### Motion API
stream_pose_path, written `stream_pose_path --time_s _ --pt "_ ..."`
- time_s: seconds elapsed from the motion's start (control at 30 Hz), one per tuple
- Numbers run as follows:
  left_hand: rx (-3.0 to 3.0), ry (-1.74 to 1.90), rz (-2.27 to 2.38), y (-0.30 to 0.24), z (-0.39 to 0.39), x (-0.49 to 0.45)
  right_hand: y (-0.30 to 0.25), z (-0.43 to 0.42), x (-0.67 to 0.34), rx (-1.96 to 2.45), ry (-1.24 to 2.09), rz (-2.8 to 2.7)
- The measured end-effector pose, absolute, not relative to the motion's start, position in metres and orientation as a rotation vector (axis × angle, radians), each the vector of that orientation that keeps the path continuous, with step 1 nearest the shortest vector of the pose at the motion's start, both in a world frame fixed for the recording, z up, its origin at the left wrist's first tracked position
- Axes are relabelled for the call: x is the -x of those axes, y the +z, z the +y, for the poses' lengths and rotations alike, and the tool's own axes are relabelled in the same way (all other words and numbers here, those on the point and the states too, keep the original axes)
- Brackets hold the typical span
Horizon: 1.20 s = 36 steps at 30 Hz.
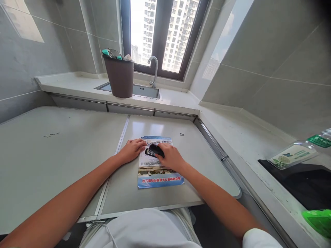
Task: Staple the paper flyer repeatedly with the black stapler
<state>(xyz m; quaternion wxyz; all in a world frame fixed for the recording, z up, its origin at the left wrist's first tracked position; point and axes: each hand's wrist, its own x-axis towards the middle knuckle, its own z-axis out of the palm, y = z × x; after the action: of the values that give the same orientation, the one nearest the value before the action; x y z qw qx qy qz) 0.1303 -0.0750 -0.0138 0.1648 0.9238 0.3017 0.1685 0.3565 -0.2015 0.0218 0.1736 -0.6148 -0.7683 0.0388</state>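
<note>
A printed leaflet [158, 175] with a blue bottom band lies flat on the grey folding table [64, 151] in front of me. My left hand [132, 149] rests flat on the leaflet's upper left corner, fingers stretched out. My right hand [170, 156] is closed over a black stapler [154, 150], which sits on the upper part of the leaflet between the two hands. The stapler's front end points left toward my left fingertips.
A brown bin [120, 75] stands on the counter edge by a sink [144, 91] with a curved tap [154, 70] under the window. A small staple [181, 134] lies on the table. On the right counter are a plastic bottle [297, 153], a black surface [307, 182] and a green object [319, 220].
</note>
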Motion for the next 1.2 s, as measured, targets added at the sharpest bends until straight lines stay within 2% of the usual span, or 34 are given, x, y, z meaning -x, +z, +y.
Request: stream_pose_path --time_s 0.23,0.43,0.53,0.63,0.83,0.9,1.0,1.03,1.2 --pt "-2.569 0.71 0.97 -0.01 -0.075 -0.13 0.013 -0.206 -0.379 1.616 0.308 -2.249" --pt "-2.661 0.438 1.357 -0.024 -0.048 -0.114 0.014 -0.233 -0.453 1.673 0.396 -2.17" --pt "-2.439 0.346 1.733 -0.03 -0.034 -0.102 0.012 -0.242 -0.473 1.685 0.437 -2.135" --pt "-2.274 0.294 1.877 -0.032 -0.028 -0.097 0.014 -0.246 -0.479 1.704 0.503 -2.111" --pt "-2.379 0.167 1.848 -0.032 -0.03 -0.1 0.035 -0.224 -0.524 1.552 1.024 -1.989" --pt "-2.4 0.167 1.852 -0.032 -0.031 -0.1 0.032 -0.205 -0.547 1.667 0.803 -1.802" --pt "-2.402 0.168 1.878 -0.032 -0.031 -0.099 0.012 -0.178 -0.573 2.132 0.176 -1.528" --pt "-2.4 0.166 1.884 -0.032 -0.031 -0.099 0.002 -0.171 -0.578 2.198 0.075 -1.466" --pt "-2.411 0.08 1.912 -0.031 -0.032 -0.102 -0.038 -0.157 -0.585 2.203 -0.063 -1.463"
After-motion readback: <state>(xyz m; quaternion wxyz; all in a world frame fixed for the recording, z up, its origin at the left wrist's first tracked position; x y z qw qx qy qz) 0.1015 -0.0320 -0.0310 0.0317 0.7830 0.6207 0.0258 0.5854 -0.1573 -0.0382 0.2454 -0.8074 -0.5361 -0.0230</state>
